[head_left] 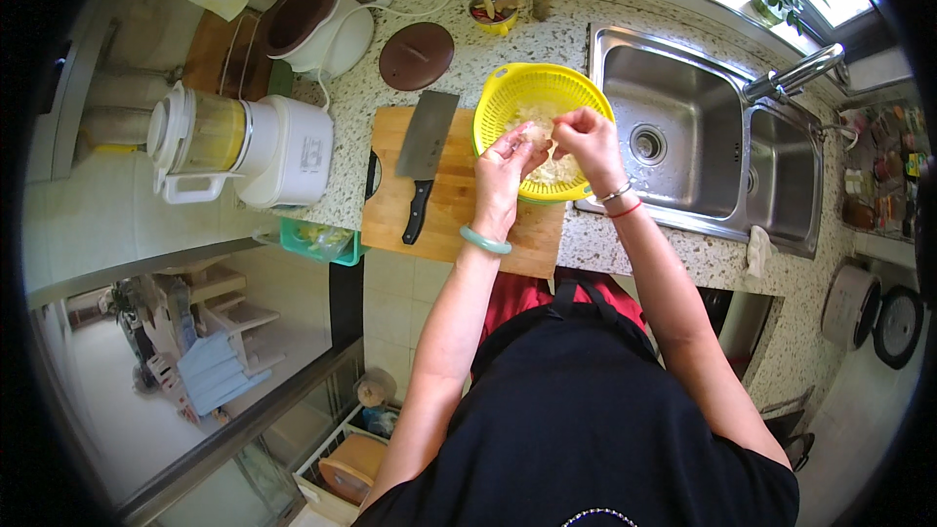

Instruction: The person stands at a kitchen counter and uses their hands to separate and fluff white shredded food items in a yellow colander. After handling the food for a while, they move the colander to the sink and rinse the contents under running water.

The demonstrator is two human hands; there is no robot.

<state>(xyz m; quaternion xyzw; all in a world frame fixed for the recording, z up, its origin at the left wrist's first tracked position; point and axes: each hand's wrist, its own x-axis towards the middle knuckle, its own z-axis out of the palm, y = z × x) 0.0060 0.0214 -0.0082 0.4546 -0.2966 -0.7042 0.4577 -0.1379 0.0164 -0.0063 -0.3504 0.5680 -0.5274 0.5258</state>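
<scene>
Over a yellow colander (pixel 498 98), both my hands meet at a small pale piece of food (pixel 536 133). My left hand (pixel 501 168) holds it between thumb and fingers; a green bangle circles that wrist. Bent fingers of my right hand (pixel 592 143) pinch at the piece from the other side, though what the fingertips grip is too small to tell. Whitish, shredded-looking food (pixel 558 173) lies in the colander beneath. The colander stands partly on a wooden cutting board (pixel 532 239). A cleaver (pixel 427 141) with a black handle rests on the board, left of my hands.
A double steel sink (pixel 673 210) with a faucet (pixel 795 73) lies to the right. At left stand a white blender (pixel 288 151) and a white pot (pixel 342 39). Behind are a brown lid (pixel 417 56) and a small yellow bowl (pixel 495 24). A green bin (pixel 317 242) hangs below the counter edge.
</scene>
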